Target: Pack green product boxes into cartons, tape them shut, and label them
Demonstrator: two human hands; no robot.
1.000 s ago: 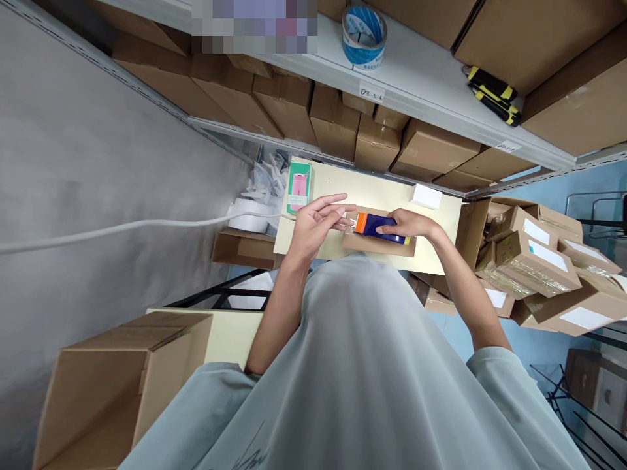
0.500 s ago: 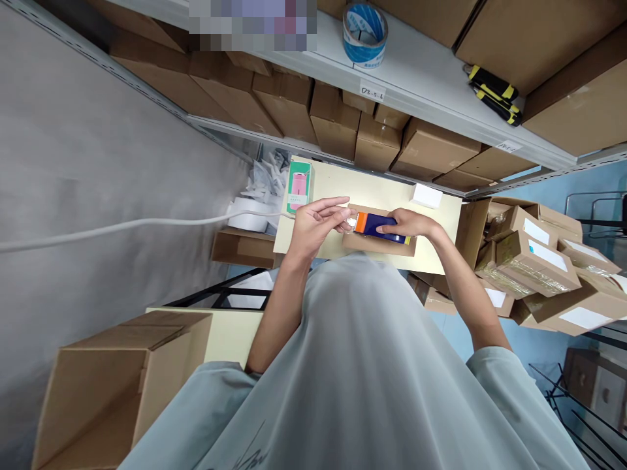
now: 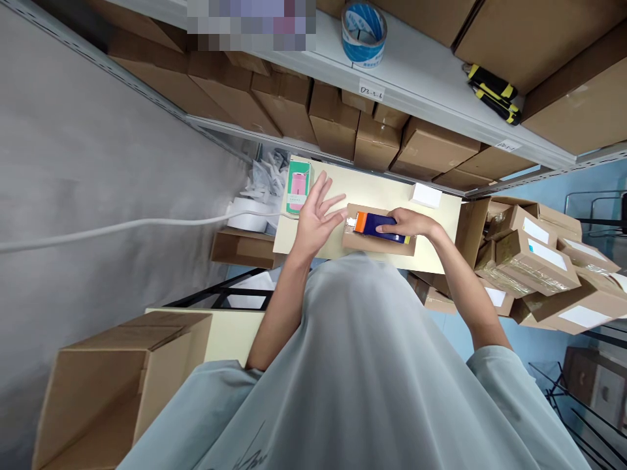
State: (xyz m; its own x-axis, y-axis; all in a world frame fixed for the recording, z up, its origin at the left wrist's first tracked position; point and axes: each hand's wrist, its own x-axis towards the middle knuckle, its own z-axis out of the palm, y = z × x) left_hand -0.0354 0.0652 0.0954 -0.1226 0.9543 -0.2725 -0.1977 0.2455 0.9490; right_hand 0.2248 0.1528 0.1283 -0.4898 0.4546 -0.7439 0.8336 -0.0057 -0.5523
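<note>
A dark blue item with an orange band (image 3: pixel 375 226) lies over an open brown cardboard box (image 3: pixel 353 245) on the pale yellow table (image 3: pixel 362 176). My right hand (image 3: pixel 406 222) is closed round the right part of this item. Something clear or whitish shows at its left end, too small to make out. Left of the box, my left hand (image 3: pixel 318 219) is raised with its fingers spread and holds nothing. Just behind my left hand stands a green box with a pink picture (image 3: pixel 298 186).
A small white box (image 3: pixel 426 195) sits at the table's back right. Shelves with brown boxes, blue tape (image 3: pixel 364 36) and yellow-black cutters (image 3: pixel 494 93) rise behind. Packed cartons (image 3: pixel 536 258) fill the right side. A white cable (image 3: pixel 147 228) crosses from the left.
My left hand has let go of the left end of the blue item, moved a little left, and spread its fingers. My right hand has kept its hold.
</note>
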